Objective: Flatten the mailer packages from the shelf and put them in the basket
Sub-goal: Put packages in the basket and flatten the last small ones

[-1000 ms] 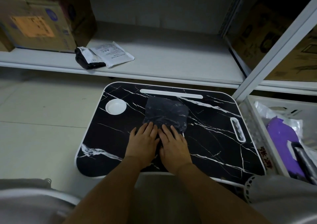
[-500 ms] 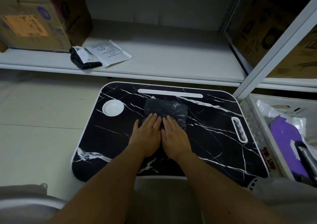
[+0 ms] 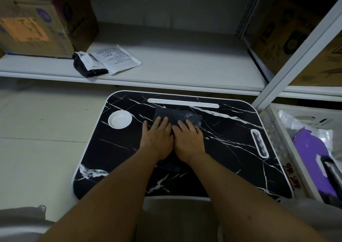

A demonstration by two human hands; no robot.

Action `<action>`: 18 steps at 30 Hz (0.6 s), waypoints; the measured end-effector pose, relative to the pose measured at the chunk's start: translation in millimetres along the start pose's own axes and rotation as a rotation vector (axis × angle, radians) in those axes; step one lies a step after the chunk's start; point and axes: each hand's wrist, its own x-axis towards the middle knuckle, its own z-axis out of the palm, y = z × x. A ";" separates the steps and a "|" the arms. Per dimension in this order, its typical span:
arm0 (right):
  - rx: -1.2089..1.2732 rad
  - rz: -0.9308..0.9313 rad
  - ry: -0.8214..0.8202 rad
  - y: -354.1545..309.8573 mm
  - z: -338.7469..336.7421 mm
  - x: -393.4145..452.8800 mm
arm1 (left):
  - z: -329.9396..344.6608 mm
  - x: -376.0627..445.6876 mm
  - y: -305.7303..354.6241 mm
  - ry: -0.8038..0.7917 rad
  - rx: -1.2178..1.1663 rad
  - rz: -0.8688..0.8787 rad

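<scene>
Both flat hands (image 3: 174, 138) farther up the black mailer (image 3: 177, 116).

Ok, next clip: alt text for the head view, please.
Two hands, left hand and right hand, press flat on a black mailer on a black marble-pattern lap table. Two more mailers, black and white, lie on the shelf behind; a basket sits right.
</scene>
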 end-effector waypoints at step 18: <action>0.072 0.199 -0.232 13.8 -1.3 0.0 | 11.1 -8.9 -13.8 -0.064 -0.168 -0.095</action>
